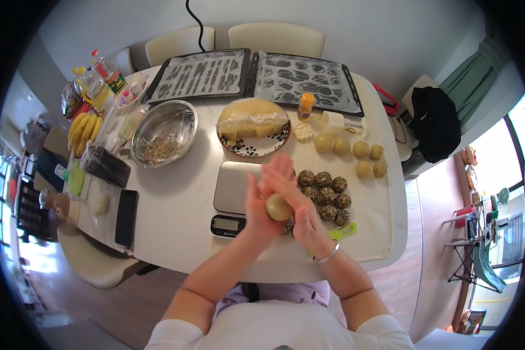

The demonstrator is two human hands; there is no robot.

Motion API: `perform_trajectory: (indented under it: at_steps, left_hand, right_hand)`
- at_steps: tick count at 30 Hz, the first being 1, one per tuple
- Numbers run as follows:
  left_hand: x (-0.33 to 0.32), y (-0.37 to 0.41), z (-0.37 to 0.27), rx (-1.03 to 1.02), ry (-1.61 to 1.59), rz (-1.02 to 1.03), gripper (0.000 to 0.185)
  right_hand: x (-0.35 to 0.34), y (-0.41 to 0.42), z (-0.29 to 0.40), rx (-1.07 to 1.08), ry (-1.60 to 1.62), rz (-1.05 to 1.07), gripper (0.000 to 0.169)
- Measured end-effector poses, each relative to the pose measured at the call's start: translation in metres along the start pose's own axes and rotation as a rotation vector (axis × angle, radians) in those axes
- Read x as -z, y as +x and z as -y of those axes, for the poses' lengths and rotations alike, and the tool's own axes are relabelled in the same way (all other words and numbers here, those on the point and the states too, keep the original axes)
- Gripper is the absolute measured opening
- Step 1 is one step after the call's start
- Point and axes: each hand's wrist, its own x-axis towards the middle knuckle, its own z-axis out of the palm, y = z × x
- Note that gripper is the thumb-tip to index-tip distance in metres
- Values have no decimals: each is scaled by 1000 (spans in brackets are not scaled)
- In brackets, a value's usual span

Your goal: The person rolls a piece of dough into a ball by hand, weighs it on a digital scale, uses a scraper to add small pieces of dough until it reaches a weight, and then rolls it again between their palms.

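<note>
A smooth pale-yellow dough ball (279,207) sits between my left hand (261,214) and my right hand (298,208), both above the table's near middle. The palms face each other around it. Partly behind my left hand is a kitchen scale (234,186) with a small display. Several dark, speckled filling balls (326,195) stand in rows right of my hands. Farther right lie several yellow dough balls (361,149). A large dough mass (249,116), partly under plastic film, rests on a patterned plate (256,150). A green-handled tool (345,231) lies partly behind my right wrist.
Two paper-lined baking trays (201,74) (308,81) span the back. A film-covered metal bowl (164,133), a phone (127,217) and bananas (85,131) are at left. An orange-capped bottle (306,107) stands near a white plunger mould (334,122) at right.
</note>
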Motion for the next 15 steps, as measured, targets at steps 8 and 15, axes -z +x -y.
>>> perform_trajectory:
  at_steps: [8, 15]
  left_hand:
    - [-2, -9, 4, 16, -180, 96, 81]
    - [6, 0, 9, -129, 136, -57, 76]
  right_hand:
    - [17, -1, -20, -125, -225, -206, 66]
    - [-5, -5, -5, -186, 387, -4, 78]
